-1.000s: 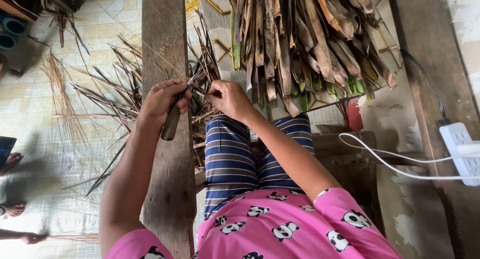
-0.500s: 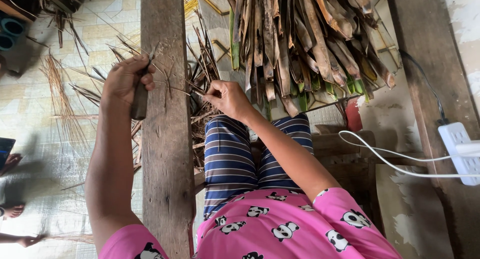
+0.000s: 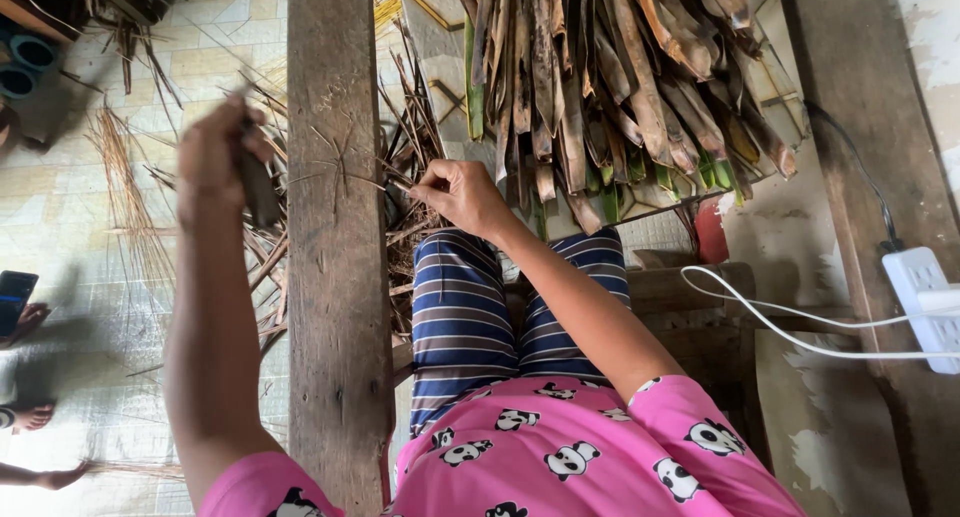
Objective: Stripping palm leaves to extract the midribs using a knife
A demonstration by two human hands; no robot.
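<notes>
The left hand (image 3: 212, 157) is gripping a dark-handled knife (image 3: 256, 185), fingers clamped round the handle; the hand is blurred, raised over the tiled floor (image 3: 70, 277) left of the upright wooden plank (image 3: 335, 277). The right hand (image 3: 462, 195) is pinching one thin leaf rib (image 3: 345, 180) between thumb and fingertips, the rib lying across the plank's face towards the knife. A bundle of dried brown palm leaves (image 3: 600, 87) is hanging above the striped knees (image 3: 460, 317), green at the cut ends. Stripped leaf scraps (image 3: 270, 257) are lying scattered on the floor beside a loose sheaf of pale ribs (image 3: 120, 197). One white power strip (image 3: 925, 302) with one white cable (image 3: 780, 327) is sitting at the right.
</notes>
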